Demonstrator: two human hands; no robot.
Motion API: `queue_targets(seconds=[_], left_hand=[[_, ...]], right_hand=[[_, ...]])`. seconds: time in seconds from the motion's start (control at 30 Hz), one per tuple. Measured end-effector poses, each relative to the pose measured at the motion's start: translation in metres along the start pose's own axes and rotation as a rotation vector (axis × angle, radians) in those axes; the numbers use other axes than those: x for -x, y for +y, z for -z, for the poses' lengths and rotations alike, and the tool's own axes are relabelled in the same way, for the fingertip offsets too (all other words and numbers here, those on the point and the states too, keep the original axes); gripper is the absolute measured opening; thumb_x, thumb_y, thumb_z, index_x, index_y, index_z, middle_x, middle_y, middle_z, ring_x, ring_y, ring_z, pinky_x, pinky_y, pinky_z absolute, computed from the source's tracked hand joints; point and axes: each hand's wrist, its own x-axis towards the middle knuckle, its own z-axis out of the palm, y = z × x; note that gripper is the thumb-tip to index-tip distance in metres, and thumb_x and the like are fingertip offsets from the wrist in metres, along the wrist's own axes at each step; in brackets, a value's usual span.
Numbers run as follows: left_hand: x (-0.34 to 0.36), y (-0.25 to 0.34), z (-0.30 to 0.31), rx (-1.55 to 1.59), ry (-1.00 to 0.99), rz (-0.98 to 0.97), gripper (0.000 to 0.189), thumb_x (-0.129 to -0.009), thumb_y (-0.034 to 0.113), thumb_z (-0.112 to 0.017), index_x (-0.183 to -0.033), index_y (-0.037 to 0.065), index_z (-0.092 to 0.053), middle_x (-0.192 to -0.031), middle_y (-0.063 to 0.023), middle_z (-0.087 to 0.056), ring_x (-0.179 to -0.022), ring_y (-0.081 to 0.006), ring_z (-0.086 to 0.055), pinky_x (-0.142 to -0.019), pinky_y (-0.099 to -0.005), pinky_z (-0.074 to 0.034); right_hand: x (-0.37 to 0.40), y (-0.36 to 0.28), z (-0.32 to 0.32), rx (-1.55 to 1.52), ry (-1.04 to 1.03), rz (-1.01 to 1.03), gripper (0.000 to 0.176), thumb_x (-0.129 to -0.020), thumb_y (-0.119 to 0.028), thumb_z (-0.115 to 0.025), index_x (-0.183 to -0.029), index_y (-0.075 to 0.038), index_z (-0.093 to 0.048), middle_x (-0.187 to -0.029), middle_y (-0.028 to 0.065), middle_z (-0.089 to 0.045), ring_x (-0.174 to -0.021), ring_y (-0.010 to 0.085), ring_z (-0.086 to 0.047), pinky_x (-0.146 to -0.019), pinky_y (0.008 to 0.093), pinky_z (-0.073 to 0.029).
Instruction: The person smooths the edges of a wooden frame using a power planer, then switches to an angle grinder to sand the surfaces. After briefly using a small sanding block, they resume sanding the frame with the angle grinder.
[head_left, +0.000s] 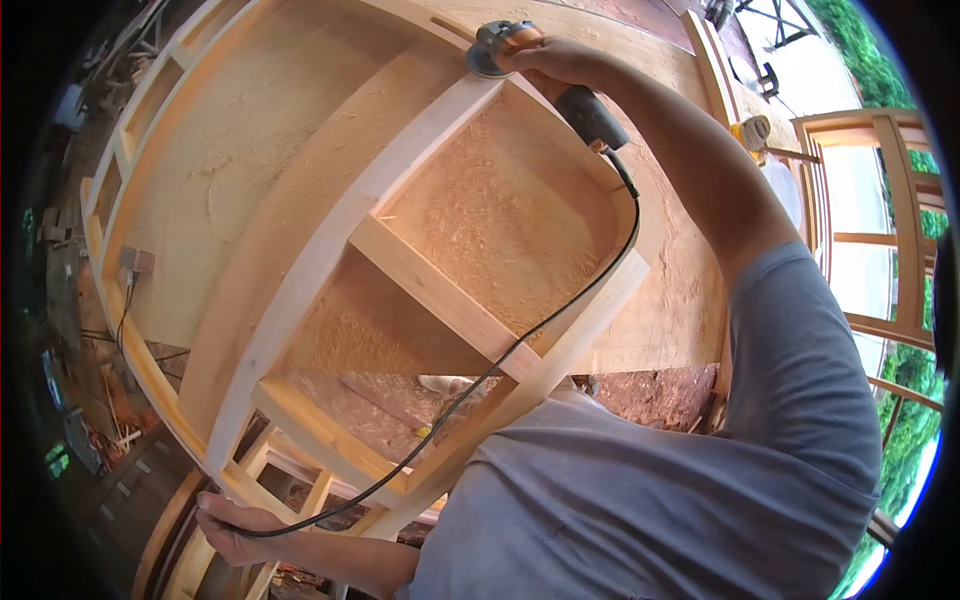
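My right hand (540, 58) is wrapped round an angle grinder (592, 118) near its head, at the top of the view. The grinder's round disc (484, 62) lies at the upper end of a pale, curved wooden rail (375, 180). From the grinder's back end a black cord (520, 345) loops down across the wooden frame to the lower left. There my left hand (238, 528) is closed on that cord, beside the rail's lower end.
A wooden crosspiece (450, 298) joins the curved rail to a nearer rail (590, 320). Shavings and dust cover the plywood sheet (275, 130). Slatted wooden frames (905, 210) stand at the right. A small block with a thin cable (136, 262) sits on the left edge.
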Motion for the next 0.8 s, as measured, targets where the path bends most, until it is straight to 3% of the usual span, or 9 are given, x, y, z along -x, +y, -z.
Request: queue_targets(seconds=[0.07,0.13,0.17,0.33,0.4,0.53,0.57,0.7,0.8], left_hand=[[0.004,-0.018,0.000,0.017,0.053,0.058,0.039,-0.098,0.031,-0.065,-0.083,-0.004,-0.068,-0.070,-0.0097,-0.061,-0.066,-0.0174,-0.054,-0.059,-0.0328,-0.045],[0.003,-0.017,0.005,-0.051,0.098,-0.063,0.037,-0.098,0.030,-0.064,-0.085,-0.004,-0.069,-0.071,-0.0098,-0.062,-0.067,-0.0179,-0.055,-0.059,-0.0334,-0.045],[0.006,-0.008,0.005,0.008,0.069,-0.126,0.047,-0.103,0.032,-0.057,-0.067,0.003,-0.048,-0.056,-0.0027,-0.041,-0.056,-0.0126,-0.039,-0.049,-0.0310,-0.031],[0.013,-0.030,0.020,-0.092,0.050,-0.034,0.049,-0.101,0.040,-0.057,-0.073,-0.001,-0.059,-0.058,-0.0051,-0.049,-0.056,-0.0151,-0.044,-0.051,-0.0317,-0.038],[0.017,-0.036,0.025,-0.027,0.055,0.025,0.050,-0.101,0.040,-0.057,-0.072,-0.001,-0.059,-0.058,-0.0046,-0.049,-0.056,-0.0139,-0.044,-0.051,-0.0308,-0.037],[0.020,-0.054,0.031,0.024,0.090,0.055,0.050,-0.102,0.039,-0.057,-0.071,0.000,-0.058,-0.058,-0.0035,-0.049,-0.057,-0.0128,-0.044,-0.051,-0.0296,-0.037],[0.020,-0.061,0.034,0.039,0.089,0.053,0.049,-0.101,0.037,-0.058,-0.070,-0.001,-0.058,-0.058,-0.0032,-0.048,-0.057,-0.0126,-0.044,-0.051,-0.0296,-0.037],[0.022,-0.078,0.044,0.111,0.112,0.099,0.046,-0.100,0.034,-0.061,-0.070,-0.001,-0.057,-0.060,-0.0031,-0.049,-0.059,-0.0122,-0.044,-0.052,-0.0293,-0.038],[0.022,-0.095,0.050,0.104,0.121,0.096,0.045,-0.100,0.033,-0.062,-0.071,-0.001,-0.057,-0.062,-0.0041,-0.050,-0.059,-0.0126,-0.044,-0.053,-0.0292,-0.038]], right_hand=[[0.002,0.001,0.002,0.060,0.003,0.024,0.032,-0.085,-0.042,-0.072,-0.096,-0.012,-0.069,-0.074,-0.0031,-0.058,-0.061,0.0084,-0.051,-0.054,0.0268,-0.041],[0.003,0.012,0.006,0.116,-0.003,0.046,0.031,-0.086,-0.041,-0.072,-0.098,-0.013,-0.069,-0.074,-0.0031,-0.058,-0.059,0.0080,-0.050,-0.052,0.0260,-0.040],[0.002,0.021,0.008,0.021,-0.001,-0.030,0.033,-0.086,-0.040,-0.072,-0.103,-0.013,-0.068,-0.076,-0.0027,-0.059,-0.061,0.0078,-0.052,-0.053,0.0254,-0.042],[0.023,-0.016,-0.033,-0.093,-0.100,-0.126,0.039,-0.086,-0.039,-0.073,-0.113,-0.012,-0.065,-0.083,-0.0009,-0.062,-0.067,0.0081,-0.059,-0.057,0.0249,-0.049],[0.025,-0.018,-0.057,-0.066,-0.162,-0.004,0.040,-0.086,-0.039,-0.072,-0.112,-0.009,-0.066,-0.089,0.0004,-0.064,-0.069,0.0086,-0.061,-0.060,0.0255,-0.052],[0.058,-0.062,-0.105,0.107,-0.130,0.048,0.047,-0.082,-0.048,-0.072,-0.101,-0.005,-0.071,-0.083,0.0047,-0.067,-0.075,0.0143,-0.063,-0.068,0.0305,-0.050],[0.067,-0.076,-0.114,0.151,-0.176,0.001,0.050,-0.082,-0.049,-0.070,-0.109,-0.006,-0.071,-0.088,0.0064,-0.069,-0.080,0.0161,-0.065,-0.072,0.0323,-0.051],[0.087,-0.111,-0.155,0.191,-0.286,0.011,0.052,-0.083,-0.049,-0.069,-0.111,-0.006,-0.071,-0.089,0.0075,-0.069,-0.084,0.0178,-0.065,-0.077,0.0343,-0.051],[0.094,-0.125,-0.193,0.128,-0.263,0.201,0.053,-0.083,-0.049,-0.067,-0.111,-0.004,-0.070,-0.091,0.0095,-0.070,-0.089,0.0198,-0.065,-0.083,0.0352,-0.050]])
